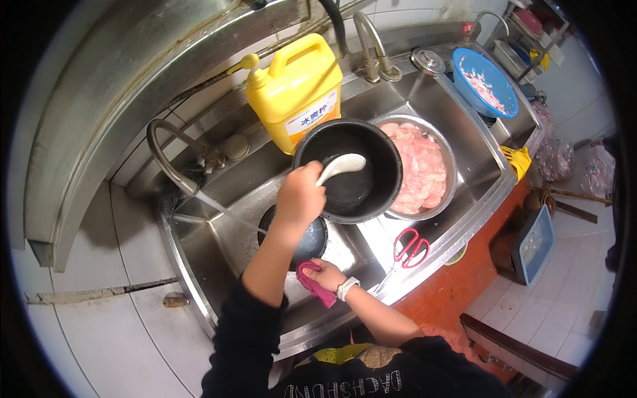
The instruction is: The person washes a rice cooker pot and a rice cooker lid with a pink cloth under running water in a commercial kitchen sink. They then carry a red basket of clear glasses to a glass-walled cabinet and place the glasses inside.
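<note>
My left hand (301, 196) holds a white soup spoon (346, 164) by its handle. The spoon's bowl is over a black pot (380, 174), which appears to sit across the sink divider. A crumpled magenta cloth (316, 286) is in my right hand (326, 274), low over the left sink basin (199, 258). Beneath my left forearm lies a dark round vessel (312, 241), partly hidden. Water from the curved tap (171, 156) runs towards it. Right of the pot, a metal bowl (452, 174) holds pale pink raw meat (415, 169).
Red-handled scissors (410, 248) lie on the sink's front ledge. A yellow detergent jug (293, 94) with a pump stands behind the pot. At the far right are a blue basin (460, 92) of shredded pale food, yellow gloves (517, 160) and a blue-grey tray (535, 244).
</note>
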`<state>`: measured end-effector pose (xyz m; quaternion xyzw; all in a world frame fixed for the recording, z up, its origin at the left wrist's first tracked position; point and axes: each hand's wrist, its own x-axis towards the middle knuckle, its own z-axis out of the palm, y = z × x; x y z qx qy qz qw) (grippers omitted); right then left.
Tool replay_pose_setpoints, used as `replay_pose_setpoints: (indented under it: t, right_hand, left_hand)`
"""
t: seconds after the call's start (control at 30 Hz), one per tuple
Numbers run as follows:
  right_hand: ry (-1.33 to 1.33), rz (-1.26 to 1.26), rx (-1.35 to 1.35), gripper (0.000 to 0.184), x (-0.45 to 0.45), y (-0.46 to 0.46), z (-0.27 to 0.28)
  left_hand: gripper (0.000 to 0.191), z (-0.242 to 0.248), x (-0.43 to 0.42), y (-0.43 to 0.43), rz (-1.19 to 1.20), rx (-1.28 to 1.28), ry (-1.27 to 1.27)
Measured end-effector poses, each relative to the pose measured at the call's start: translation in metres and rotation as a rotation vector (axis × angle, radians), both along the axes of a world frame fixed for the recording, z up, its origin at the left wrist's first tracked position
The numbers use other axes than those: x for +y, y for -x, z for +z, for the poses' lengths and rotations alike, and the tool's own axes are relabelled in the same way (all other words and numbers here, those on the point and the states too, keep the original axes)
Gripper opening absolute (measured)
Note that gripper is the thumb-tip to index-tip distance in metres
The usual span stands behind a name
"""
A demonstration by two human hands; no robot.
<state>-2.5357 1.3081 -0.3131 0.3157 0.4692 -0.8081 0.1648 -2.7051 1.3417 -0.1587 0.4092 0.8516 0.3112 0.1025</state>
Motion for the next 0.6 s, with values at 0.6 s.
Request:
replay_pose_setpoints:
  t: [0.6]
  right_hand:
    - [0.161,-0.180,-0.014,0.023,0.020,-0.010,0.012]
  left_hand:
    - [0.026,-0.123,-0.132,0.073,0.976,-1.004,-0.677]
